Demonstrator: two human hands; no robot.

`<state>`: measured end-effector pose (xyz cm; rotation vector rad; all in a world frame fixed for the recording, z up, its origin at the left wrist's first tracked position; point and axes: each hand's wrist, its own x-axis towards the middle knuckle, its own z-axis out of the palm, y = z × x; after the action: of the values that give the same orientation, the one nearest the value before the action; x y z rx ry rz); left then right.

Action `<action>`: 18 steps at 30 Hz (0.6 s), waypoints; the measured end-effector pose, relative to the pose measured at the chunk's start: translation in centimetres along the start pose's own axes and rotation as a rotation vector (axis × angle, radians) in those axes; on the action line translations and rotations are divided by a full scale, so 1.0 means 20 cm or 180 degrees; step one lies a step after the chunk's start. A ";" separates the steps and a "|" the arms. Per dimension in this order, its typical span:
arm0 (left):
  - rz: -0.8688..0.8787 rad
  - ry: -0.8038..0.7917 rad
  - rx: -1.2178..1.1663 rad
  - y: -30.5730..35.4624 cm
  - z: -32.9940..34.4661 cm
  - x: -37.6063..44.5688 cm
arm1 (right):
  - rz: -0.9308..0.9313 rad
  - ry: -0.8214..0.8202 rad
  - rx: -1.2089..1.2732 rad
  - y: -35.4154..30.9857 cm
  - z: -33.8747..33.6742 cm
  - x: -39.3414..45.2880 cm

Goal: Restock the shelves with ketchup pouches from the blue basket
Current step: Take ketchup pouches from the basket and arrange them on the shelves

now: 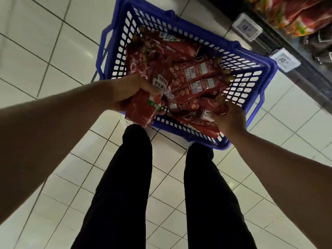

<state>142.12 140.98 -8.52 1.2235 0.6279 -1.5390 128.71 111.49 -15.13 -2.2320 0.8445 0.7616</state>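
Blue perforated plastic forms the basket [251, 67], which is set on a floor of pale tiles [45, 33] just in front of the person's legs in black trousers [125, 186]. Red ketchup pouches [195, 72] are heaped inside it, some face up with the label showing, others turned to show the printed back panels.

One pouch [143, 108] is gripped by the left hand [125, 94] at the near left corner of the basket; the fingers are curled round its upper part, and its lower end is seen hanging over the near rim. At the near right corner, another pouch [208, 114] is held by the right hand [230, 119], whose fingers are bent down onto it (how much of that pouch is enclosed cannot be told, since the hand covers it).

To the right, the edge of a shelf [296, 56] is seen carrying two white price tags [247, 26], and above them packets in red and orange wrapping [296, 13] are stacked.
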 end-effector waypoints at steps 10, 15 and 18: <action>0.0847 -0.0555 -0.0694 0.27 0.33 -1.03 | -0.0605 -0.0248 0.2358 -0.70 -1.05 -0.71; 0.1277 -0.0510 -0.0915 0.53 0.52 -1.66 | -0.0678 -0.0950 0.4283 -1.22 -1.53 -1.18; 0.1523 -0.0431 -0.1023 0.69 0.62 -2.00 | -0.0719 -0.1119 0.4746 -1.50 -1.72 -1.43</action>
<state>148.32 141.27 35.10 0.9309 0.4321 -1.0613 142.34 115.26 36.87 -0.7962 0.6000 0.1948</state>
